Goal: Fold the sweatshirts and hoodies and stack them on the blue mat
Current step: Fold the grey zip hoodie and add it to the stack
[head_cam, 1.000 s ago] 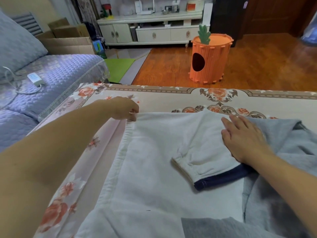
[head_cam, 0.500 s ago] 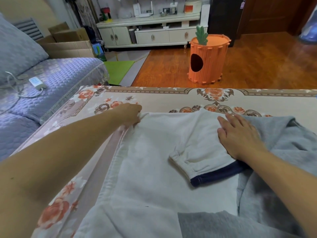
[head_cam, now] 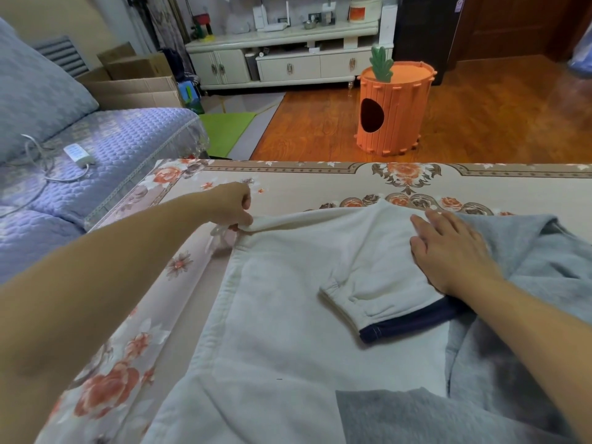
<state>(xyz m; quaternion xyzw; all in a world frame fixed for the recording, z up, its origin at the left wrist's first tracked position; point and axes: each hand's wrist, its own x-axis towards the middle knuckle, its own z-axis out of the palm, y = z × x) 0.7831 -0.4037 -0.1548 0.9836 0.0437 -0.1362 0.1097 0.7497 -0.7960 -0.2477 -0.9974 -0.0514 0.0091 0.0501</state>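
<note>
A: The white sweatshirt (head_cam: 288,315) is lying across the middle of the frame on the floral bench (head_cam: 320,184), with its sleeve (head_cam: 384,283) folded over the body and the navy-trimmed cuff (head_cam: 403,328) pointing toward the lower centre. What is likely going wrong here?

B: The far corner is lifting off the bench at centre left. If the person is pulling it too hard, the folded sleeve is probably sliding out of place, and the gray garment (head_cam: 528,283) bunching at the right edge may be dragging along with it.

A: And the fingers?

B: The left hand (head_cam: 234,206) is curling its fingers tight, pinching that raised corner of the sweatshirt between thumb and fingers. The right hand (head_cam: 448,248) is lying flat, its fingers straight and slightly spread, pressing on the folded sleeve where white meets gray.

A: Is a blue mat showing anywhere?

B: Not in this view. A quilted sofa (head_cam: 112,149) is sitting at the upper left and an orange carrot-shaped bin (head_cam: 394,110) at the upper centre on the wood floor.
</note>
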